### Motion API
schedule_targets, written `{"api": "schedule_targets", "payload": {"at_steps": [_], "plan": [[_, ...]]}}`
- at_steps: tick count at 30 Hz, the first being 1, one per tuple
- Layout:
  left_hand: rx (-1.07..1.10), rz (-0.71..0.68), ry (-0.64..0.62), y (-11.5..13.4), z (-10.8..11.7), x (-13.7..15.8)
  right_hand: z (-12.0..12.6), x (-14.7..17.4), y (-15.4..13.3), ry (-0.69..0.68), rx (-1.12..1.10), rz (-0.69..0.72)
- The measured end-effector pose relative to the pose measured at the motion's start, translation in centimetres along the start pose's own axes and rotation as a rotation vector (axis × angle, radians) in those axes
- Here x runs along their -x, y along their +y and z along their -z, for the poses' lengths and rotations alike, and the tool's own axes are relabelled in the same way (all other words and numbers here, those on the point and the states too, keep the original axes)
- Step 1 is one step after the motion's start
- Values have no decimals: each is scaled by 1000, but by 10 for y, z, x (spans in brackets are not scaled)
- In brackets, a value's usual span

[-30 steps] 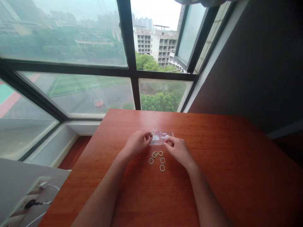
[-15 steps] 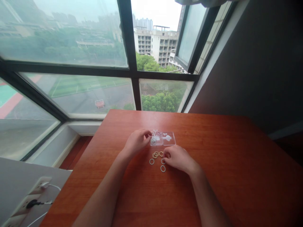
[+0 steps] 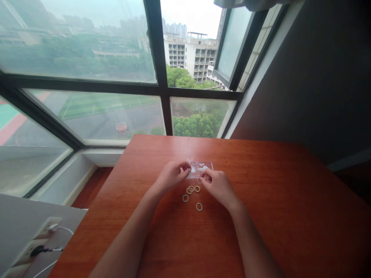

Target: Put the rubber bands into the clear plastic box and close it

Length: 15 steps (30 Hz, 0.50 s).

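A small clear plastic box (image 3: 213,165) lies on the table with its lid opened flat beside it. Small rings and bits show inside its left half. My left hand (image 3: 173,175) covers that half, thumb and fingertips drawn together; whatever they pinch is hidden. Just in front of the box, my right hand (image 3: 216,184) pinches a pale ring (image 3: 199,180) between thumb and forefinger. On the tabletop nearer me lie several loose rings (image 3: 189,190), two of them overlapping. One pale ring (image 3: 199,207) sits closest to me, and another ring (image 3: 185,198) is off to the left.
The reddish-brown wooden table (image 3: 278,200) stands against dark-framed windows (image 3: 164,91). A dark wall (image 3: 290,96) rises on the right. At lower left, a socket strip (image 3: 37,247) on a white panel holds plugs with cables.
My right hand has lifted a ring off the table and carried it forward to the box. My left hand has shifted right, over the box's left half.
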<state>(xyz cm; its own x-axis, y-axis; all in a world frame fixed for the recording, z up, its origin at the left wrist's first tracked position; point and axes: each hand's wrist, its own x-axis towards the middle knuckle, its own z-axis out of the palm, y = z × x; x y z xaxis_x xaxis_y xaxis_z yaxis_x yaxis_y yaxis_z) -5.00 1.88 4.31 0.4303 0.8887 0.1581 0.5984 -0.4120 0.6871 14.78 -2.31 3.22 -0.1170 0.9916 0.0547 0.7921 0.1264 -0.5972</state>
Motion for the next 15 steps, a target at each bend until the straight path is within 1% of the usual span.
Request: {"api": "schedule_targets", "payload": {"at_steps": [4,8,15], "plan": [[84,-8,-53,8,-6,0,0,-1,0,65,-33,14],[137,-15,-70,12,-11,1,0,0,-1,87,-42,27],[144,-37,-85,12,-15,0,-2,0,-2,109,-52,33]]}}
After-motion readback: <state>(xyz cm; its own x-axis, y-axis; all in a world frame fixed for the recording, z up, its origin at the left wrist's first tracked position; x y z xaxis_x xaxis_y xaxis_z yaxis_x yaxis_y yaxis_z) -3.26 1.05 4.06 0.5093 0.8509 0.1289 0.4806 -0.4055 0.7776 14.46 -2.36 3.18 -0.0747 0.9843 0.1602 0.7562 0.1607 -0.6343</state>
